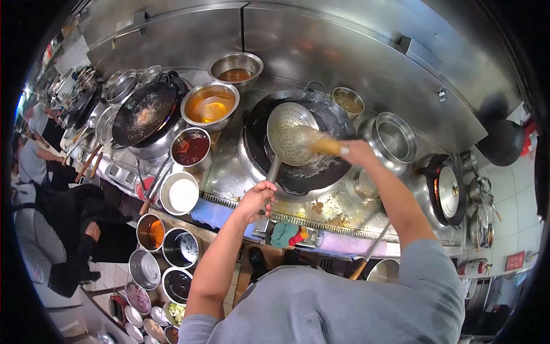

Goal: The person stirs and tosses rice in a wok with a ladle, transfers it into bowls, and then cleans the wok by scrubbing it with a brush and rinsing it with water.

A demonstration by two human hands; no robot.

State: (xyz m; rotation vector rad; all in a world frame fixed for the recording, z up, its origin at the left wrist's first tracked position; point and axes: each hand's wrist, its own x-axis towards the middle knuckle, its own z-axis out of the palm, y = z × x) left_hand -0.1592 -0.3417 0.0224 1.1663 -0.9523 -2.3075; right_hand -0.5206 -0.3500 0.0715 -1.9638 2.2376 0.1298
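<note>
My left hand (258, 202) is closed round the handle of a large perforated skimmer (284, 125). Its round bowl lies over the big dark wok (332, 110) on the burner in front of me. In my right hand (360, 153) is a bamboo wok brush (325, 146), gripped near its end. The brush head is smeared by motion and sits against the right side of the skimmer's bowl. Wet-looking streaks show on the wok's inside below it.
Left stand a bowl of amber liquid (210, 105), a pot of red sauce (191, 150) and a second wok (146, 114). A steel pot (393, 140) and a lidded wok (448, 191) are right. A folded teal cloth (285, 234) lies at the front edge. Co-workers (34, 160) stand far left.
</note>
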